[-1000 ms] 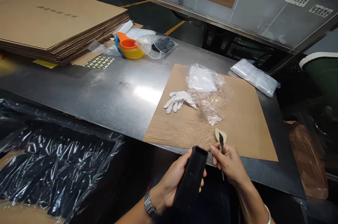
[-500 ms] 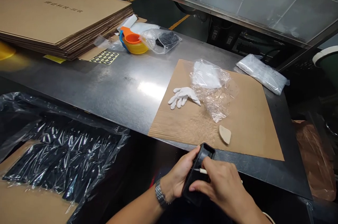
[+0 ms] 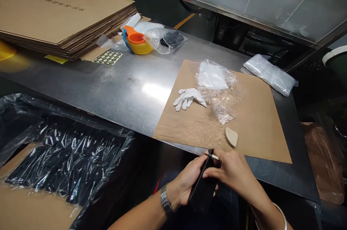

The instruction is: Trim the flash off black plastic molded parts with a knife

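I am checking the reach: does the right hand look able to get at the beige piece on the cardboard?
Probably yes: the beige piece lies uncovered on the cardboard, just beyond the right hand, with nothing visible between. That hand holds a slim tool, so its grip is occupied.

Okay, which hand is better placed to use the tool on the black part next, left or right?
Probably the right hand: it holds the tool, whose thin end is close to the upper end of the black part. The left hand is taken up gripping that part.
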Tool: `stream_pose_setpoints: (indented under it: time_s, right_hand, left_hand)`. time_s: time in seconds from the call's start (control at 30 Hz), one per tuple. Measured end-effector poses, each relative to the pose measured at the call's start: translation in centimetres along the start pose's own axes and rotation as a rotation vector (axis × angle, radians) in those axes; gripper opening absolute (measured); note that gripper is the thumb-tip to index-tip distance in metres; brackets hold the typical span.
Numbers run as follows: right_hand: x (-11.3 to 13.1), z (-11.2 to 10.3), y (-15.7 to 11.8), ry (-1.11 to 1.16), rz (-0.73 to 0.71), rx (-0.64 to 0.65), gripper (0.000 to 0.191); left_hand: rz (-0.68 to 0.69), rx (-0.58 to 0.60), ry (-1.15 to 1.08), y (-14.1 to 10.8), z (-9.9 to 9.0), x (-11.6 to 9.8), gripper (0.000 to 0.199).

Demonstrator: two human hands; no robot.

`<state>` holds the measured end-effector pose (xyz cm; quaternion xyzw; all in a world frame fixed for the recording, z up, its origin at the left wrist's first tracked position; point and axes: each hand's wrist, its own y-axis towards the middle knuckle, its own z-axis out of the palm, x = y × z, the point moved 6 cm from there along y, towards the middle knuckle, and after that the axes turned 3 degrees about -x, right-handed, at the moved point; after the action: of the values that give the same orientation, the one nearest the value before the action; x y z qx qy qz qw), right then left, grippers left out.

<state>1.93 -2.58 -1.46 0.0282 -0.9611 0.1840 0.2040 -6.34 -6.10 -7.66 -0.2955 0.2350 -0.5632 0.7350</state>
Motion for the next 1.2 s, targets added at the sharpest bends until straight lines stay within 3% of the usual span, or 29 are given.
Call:
stream_pose_setpoints:
  time_s: [0.1, 0.23, 0.33, 0.47, 0.6, 0.83, 1.2]
  right_hand:
    - [-1.2, -1.2, 0.5, 0.070, 0.036, -0.050, 0.029]
    - [-1.7, -1.8, 0.8, 0.331, -0.086, -0.098, 0.012]
    - [-1.9, -1.5, 1.1, 0.443, -0.146, -0.088, 0.038]
    - [-3.2, -1.6, 1.1, 0.482, -0.060, -0.229, 0.039]
    - [-3.4, -1.6, -0.6, 0.496, 0.020, -0.336, 0.034]
    - [0.9, 0.7, -3.6, 0.512, -0.183, -0.186, 0.016]
    - [2.1, 2.8, -3.3, 0.275, -0.250, -0.035, 0.038]
  left_hand:
    - [-0.053, -0.030, 0.047, -0.1, -0.3, 0.4, 0.055]
    - [-0.104, -0.048, 0.108, -0.3, -0.5, 0.6, 0.067]
    - [-0.119, -0.021, 0.125, -0.5, -0.3, 0.6, 0.071]
    - [-0.158, -0.012, 0.150, -0.6, -0.2, 0.7, 0.076]
    - [-0.137, -0.011, 0.097, -0.1, -0.4, 0.2, 0.076]
    - [-0.039, -0.018, -0.080, 0.6, -0.2, -0.8, 0.062]
    - [-0.028, -0.101, -0.081, 0.4, -0.4, -0.3, 0.062]
